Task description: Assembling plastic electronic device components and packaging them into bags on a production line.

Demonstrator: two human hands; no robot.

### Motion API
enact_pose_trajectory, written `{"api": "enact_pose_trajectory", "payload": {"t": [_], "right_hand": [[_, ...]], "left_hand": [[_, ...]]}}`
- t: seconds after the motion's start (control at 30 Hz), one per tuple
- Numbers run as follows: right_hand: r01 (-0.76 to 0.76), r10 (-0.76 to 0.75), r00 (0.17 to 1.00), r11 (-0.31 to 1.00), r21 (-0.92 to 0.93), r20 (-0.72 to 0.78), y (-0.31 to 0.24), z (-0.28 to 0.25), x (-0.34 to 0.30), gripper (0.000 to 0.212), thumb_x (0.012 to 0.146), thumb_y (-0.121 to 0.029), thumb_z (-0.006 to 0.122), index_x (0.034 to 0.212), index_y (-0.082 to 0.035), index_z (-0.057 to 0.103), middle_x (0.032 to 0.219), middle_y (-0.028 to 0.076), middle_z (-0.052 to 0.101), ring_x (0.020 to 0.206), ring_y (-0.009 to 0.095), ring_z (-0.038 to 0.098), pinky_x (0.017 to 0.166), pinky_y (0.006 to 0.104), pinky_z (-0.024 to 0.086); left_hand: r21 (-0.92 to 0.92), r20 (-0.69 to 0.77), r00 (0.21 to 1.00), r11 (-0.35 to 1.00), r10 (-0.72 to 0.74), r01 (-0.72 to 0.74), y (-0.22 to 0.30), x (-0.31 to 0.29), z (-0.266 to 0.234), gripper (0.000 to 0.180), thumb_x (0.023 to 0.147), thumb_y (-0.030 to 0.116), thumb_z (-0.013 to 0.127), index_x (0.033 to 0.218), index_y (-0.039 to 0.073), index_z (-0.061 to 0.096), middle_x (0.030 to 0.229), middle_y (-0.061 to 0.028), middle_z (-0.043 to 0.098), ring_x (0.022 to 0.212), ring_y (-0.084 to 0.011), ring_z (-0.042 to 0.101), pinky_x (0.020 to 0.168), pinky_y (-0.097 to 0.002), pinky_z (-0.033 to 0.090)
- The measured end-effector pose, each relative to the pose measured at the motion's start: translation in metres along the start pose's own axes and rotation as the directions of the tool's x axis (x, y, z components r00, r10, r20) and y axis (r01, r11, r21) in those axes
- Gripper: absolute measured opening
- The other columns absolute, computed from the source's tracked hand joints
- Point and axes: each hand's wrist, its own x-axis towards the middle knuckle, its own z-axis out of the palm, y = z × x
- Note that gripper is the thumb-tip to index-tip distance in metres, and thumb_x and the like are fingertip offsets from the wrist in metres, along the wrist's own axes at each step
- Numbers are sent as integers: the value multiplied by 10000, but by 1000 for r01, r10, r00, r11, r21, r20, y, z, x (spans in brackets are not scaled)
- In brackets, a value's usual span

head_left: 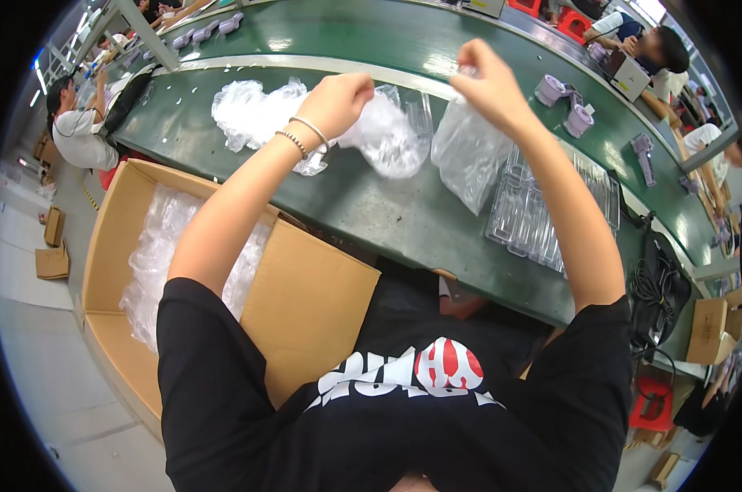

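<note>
At one o'clock, the right hand (pixel 492 86) pinches a limp, clear plastic bag (pixel 469 156); near twelve, the left hand (pixel 335 102) curls its fingers (tightness and hold, I cannot tell).

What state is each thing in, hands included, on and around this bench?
Left hand: raised, fingers curled; contents unclear
Right hand: closed on the clear bag's top
Clear bag: hanging, crinkled
Loose plastic bags: crumpled, heaped on the bench
Clear plastic parts: lying in rows
Cardboard box: open, flap folded outward
Bags inside it: crumpled
Black cable: bundled
</note>
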Motion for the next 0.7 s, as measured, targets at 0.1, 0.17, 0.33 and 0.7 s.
{"api": "enact_pose_trajectory", "payload": {"t": [0.1,0.17,0.33,0.7], "right_hand": [[-36,44,976,999,-39,214,-16,17,-9,500,697,-336,577,1079,-16,537,910,181,606,872,281,587,795,371,457],[106,-94,973,993,-45,210,-16,30,-10,543,718,-385,555,1098,2,534,1016,223,605,974,338,575,867,409,442],[166,-112,977,935,-314,184,-24,34,4,427,721,-385,634,936,-16,623,906,157,649,864,338,614,743,417,494],[-43,62,979,994,100,-196,9,-4,19,246,664,-150,571,858,-1,590,757,138,604,705,229,574,667,333,462]], "left_hand": [[-99,-57,997,994,-47,41,17,15,-3,145,885,136,529,979,29,552,829,-165,641,773,-334,623,692,-352,485],[-143,-220,973,984,72,-105,27,28,4,137,901,142,505,987,42,542,829,-156,645,772,-310,634,670,-356,478],[-303,-167,985,953,-38,-14,37,42,2,157,905,170,512,978,34,545,799,-108,640,728,-221,612,659,-312,469],[201,207,978,979,2,-45,-41,9,11,270,761,187,662,974,39,587,881,-160,631,855,-331,603,752,-387,477]]}}
